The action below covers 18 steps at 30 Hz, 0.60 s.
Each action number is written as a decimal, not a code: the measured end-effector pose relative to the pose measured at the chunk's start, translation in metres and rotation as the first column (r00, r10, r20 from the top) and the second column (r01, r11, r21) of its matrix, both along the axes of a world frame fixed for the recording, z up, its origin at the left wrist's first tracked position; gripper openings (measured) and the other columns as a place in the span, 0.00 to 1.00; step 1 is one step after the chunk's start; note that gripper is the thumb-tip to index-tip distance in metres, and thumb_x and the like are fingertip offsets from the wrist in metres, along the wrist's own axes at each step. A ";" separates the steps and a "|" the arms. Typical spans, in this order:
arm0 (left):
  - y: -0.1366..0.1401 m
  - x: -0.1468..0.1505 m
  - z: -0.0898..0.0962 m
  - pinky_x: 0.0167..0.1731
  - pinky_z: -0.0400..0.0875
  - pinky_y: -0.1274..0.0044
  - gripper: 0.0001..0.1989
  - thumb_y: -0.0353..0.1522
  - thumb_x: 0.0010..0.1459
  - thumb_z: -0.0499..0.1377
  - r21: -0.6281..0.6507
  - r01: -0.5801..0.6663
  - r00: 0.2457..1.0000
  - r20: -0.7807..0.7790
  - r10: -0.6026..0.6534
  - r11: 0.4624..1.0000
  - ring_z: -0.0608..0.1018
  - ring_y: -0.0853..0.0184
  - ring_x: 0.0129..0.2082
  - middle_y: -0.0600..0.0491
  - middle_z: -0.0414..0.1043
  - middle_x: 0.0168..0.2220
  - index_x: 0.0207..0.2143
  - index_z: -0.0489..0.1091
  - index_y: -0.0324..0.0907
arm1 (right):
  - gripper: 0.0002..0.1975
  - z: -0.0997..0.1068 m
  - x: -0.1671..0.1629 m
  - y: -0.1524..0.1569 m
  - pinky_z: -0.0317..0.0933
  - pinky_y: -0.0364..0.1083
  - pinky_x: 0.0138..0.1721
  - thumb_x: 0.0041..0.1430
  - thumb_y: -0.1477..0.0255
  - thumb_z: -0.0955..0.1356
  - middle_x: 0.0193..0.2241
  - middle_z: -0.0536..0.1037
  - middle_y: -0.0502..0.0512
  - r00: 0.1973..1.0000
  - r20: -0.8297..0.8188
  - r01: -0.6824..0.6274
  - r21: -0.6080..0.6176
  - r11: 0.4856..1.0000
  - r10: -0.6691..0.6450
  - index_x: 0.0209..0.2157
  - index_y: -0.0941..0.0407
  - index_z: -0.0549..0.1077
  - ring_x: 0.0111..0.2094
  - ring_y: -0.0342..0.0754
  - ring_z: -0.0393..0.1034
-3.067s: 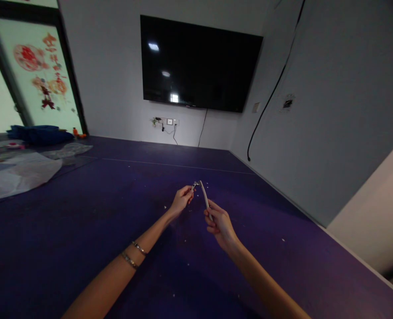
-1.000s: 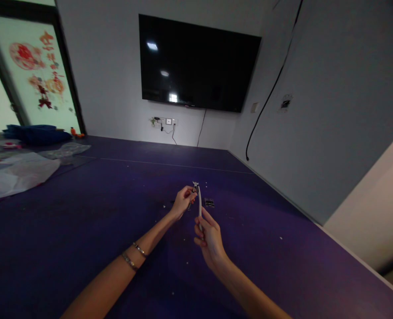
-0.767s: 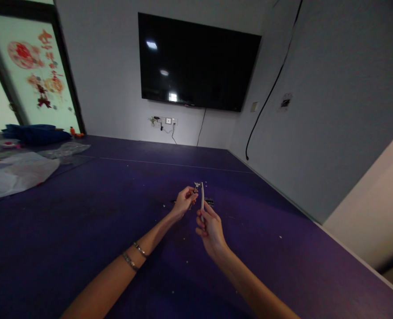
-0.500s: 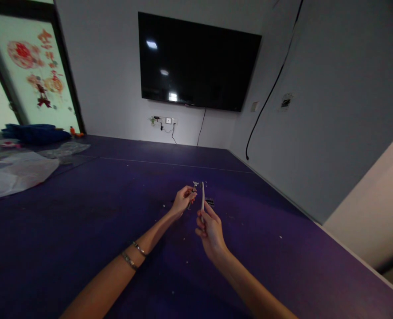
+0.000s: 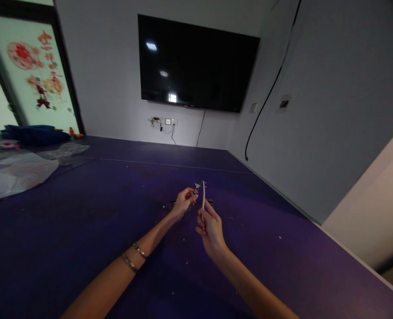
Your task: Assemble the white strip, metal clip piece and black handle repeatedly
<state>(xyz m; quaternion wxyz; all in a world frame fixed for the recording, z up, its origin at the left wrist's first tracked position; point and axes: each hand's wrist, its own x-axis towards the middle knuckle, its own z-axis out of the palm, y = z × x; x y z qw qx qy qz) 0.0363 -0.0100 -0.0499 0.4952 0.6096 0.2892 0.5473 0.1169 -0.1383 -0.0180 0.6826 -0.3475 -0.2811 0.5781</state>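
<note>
My left hand (image 5: pixel 183 203) is closed around a slim, dark-handled tool (image 5: pixel 196 188) with a silver, T-shaped head pointing up and away. Red shows near the fingertips; I cannot make out what it belongs to. In my right hand (image 5: pixel 211 226) is a white toothbrush (image 5: pixel 203 195), held upright by its handle. Its dark bristles face the silver head and are close to it; whether they touch is unclear. Behind the right fingers lies a small dark object (image 5: pixel 211 202), partly hidden, on the purple surface (image 5: pixel 123 221).
White crumbs are scattered over the purple surface. Clear plastic wrapping (image 5: pixel 65 150), a white sheet (image 5: pixel 20 177) and a dark blue cloth bundle (image 5: pixel 35 134) lie at the left. A television (image 5: pixel 199 64) hangs on the far wall. A black cable (image 5: pixel 272 88) dangles along the right wall.
My left hand and the silver-headed tool have shifted slightly to the right, closer to the toothbrush bristles. The right hand stays almost where it was.
</note>
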 end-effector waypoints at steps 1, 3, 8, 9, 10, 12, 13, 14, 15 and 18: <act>0.000 0.000 0.000 0.20 0.60 0.82 0.11 0.34 0.47 0.60 -0.001 0.001 1.000 0.000 -0.001 1.000 0.66 0.75 0.19 0.58 0.64 0.20 0.32 0.67 0.38 | 0.22 -0.001 0.000 -0.001 0.35 0.36 0.14 0.43 0.73 0.68 0.22 0.62 0.43 1.000 0.002 -0.003 -0.007 1.000 0.003 0.45 0.53 0.69 0.16 0.33 0.45; 0.000 0.000 0.000 0.21 0.60 0.82 0.11 0.34 0.47 0.60 -0.006 -0.003 1.000 0.006 0.003 1.000 0.66 0.75 0.19 0.59 0.64 0.20 0.32 0.67 0.38 | 0.23 -0.003 -0.002 -0.005 0.35 0.36 0.14 0.43 0.73 0.68 0.22 0.61 0.43 1.000 0.003 -0.009 -0.019 1.000 0.009 0.46 0.52 0.69 0.15 0.33 0.45; 0.002 0.000 -0.002 0.21 0.61 0.82 0.11 0.35 0.46 0.61 -0.005 -0.001 1.000 0.015 0.001 1.000 0.67 0.75 0.19 0.59 0.64 0.20 0.32 0.67 0.38 | 0.22 -0.002 0.001 -0.005 0.35 0.36 0.14 0.44 0.73 0.67 0.22 0.61 0.43 1.000 0.007 0.003 0.002 1.000 -0.003 0.45 0.53 0.69 0.16 0.33 0.45; 0.002 0.000 -0.002 0.21 0.60 0.82 0.11 0.35 0.46 0.61 -0.003 0.008 1.000 0.013 -0.008 1.000 0.67 0.75 0.19 0.58 0.64 0.20 0.32 0.67 0.38 | 0.21 -0.001 0.002 -0.003 0.35 0.36 0.14 0.44 0.73 0.68 0.22 0.61 0.44 1.000 0.007 0.006 0.009 1.000 -0.006 0.44 0.53 0.69 0.16 0.33 0.45; 0.002 0.001 -0.002 0.21 0.60 0.82 0.11 0.35 0.46 0.61 -0.002 0.015 1.000 0.009 -0.015 1.000 0.67 0.75 0.19 0.58 0.64 0.20 0.32 0.67 0.38 | 0.21 0.000 0.002 -0.001 0.35 0.36 0.14 0.44 0.73 0.68 0.22 0.62 0.44 1.000 0.008 0.006 0.011 1.000 -0.006 0.44 0.53 0.70 0.16 0.33 0.45; 0.001 0.001 -0.002 0.20 0.60 0.82 0.12 0.35 0.46 0.61 -0.007 0.018 1.000 0.005 -0.017 1.000 0.66 0.75 0.18 0.58 0.64 0.20 0.33 0.67 0.38 | 0.21 0.000 0.002 -0.001 0.35 0.36 0.14 0.44 0.73 0.68 0.22 0.61 0.43 1.000 0.012 0.001 0.001 1.000 -0.001 0.44 0.53 0.69 0.16 0.33 0.45; 0.001 0.001 -0.001 0.20 0.60 0.82 0.12 0.35 0.46 0.61 -0.011 0.012 1.000 0.007 -0.012 1.000 0.66 0.75 0.18 0.58 0.64 0.19 0.32 0.67 0.38 | 0.22 -0.002 0.001 -0.003 0.35 0.36 0.14 0.44 0.73 0.68 0.22 0.61 0.43 1.000 0.014 -0.005 -0.007 1.000 0.005 0.45 0.52 0.69 0.16 0.34 0.45; 0.000 0.001 -0.001 0.21 0.60 0.82 0.12 0.35 0.46 0.61 -0.013 0.002 1.000 0.014 -0.002 1.000 0.66 0.75 0.18 0.58 0.64 0.19 0.32 0.67 0.38 | 0.22 -0.004 -0.001 -0.005 0.35 0.36 0.14 0.44 0.73 0.67 0.22 0.61 0.43 1.000 0.016 -0.011 -0.012 1.000 0.012 0.45 0.52 0.69 0.16 0.34 0.45; 0.000 0.000 0.000 0.21 0.61 0.82 0.12 0.35 0.45 0.61 -0.013 -0.008 1.000 0.025 0.009 1.000 0.67 0.75 0.19 0.58 0.64 0.20 0.32 0.68 0.38 | 0.23 -0.006 -0.003 -0.008 0.36 0.36 0.14 0.44 0.73 0.67 0.22 0.61 0.43 1.000 0.018 -0.019 -0.014 1.000 0.019 0.46 0.51 0.68 0.16 0.34 0.46; -0.001 -0.001 0.004 0.22 0.62 0.81 0.12 0.35 0.45 0.61 -0.011 -0.028 0.998 0.053 0.029 1.000 0.67 0.74 0.20 0.58 0.65 0.21 0.33 0.68 0.38 | 0.22 -0.009 -0.006 -0.014 0.36 0.37 0.14 0.45 0.72 0.67 0.22 0.62 0.43 0.999 0.028 -0.041 0.001 0.999 0.040 0.46 0.52 0.68 0.15 0.34 0.46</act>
